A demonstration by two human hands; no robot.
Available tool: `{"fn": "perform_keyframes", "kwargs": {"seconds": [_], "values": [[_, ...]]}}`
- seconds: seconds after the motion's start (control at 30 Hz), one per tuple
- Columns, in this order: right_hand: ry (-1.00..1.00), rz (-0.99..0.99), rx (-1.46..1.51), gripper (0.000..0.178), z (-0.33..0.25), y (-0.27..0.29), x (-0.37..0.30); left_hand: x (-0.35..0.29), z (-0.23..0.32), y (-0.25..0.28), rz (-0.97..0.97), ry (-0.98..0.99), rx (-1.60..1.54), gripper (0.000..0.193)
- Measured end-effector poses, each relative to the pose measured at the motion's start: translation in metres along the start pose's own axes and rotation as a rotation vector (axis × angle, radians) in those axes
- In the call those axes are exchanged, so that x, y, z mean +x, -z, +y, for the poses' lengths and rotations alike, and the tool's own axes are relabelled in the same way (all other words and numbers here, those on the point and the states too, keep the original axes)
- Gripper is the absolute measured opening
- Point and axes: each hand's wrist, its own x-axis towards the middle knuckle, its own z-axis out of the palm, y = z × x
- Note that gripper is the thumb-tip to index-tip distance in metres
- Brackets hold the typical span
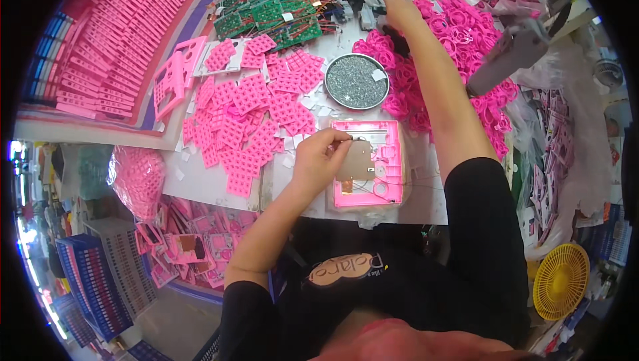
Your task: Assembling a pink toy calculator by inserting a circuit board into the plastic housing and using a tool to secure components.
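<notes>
Worktop (203, 184): bright under whitish light, source overhead out of view
Pink case (397, 161): well lit, outline clear, small inner details soft
Pink rings (459, 35): strongly saturated, single pieces blending together
Plastic bag (136, 181): scattered glints
Black shirt (426, 294): nearly detailless, folds hard to read
Under the worktop: deep shadow
Left rim: bluish-white glare, blown out
Outer edges: bent by the fisheye, smeared, corners black
</notes>
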Motion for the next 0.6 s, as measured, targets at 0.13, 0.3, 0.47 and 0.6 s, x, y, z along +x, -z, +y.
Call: {"fn": "perform_keyframes", "kwargs": {"seconds": [0.13, 0.3, 0.47, 0.6], "values": [[-0.109, -0.093, 0.044, 0.063, 0.001, -0.013, 0.014, -0.001, 0.002, 0.006, 0.029, -0.062, 0.084, 0.011], [0.021, -0.493, -0.006, 0.04, 0.02, -0.017, 0.041, -0.001, -0.003, 0.006, 0.06, -0.117, 0.099, 0.012], [0.065, -0.153, 0.071, 0.041, 0.027, -0.004, 0.025, 0.002, -0.001, 0.003, 0.079, -0.061, 0.044, 0.011], [0.123, 0.706, 0.325, 0.052, -0.02, 0.05, -0.023, 0.006, -0.013, 0.001, 0.119, -0.05, 0.027, 0.01]]}}
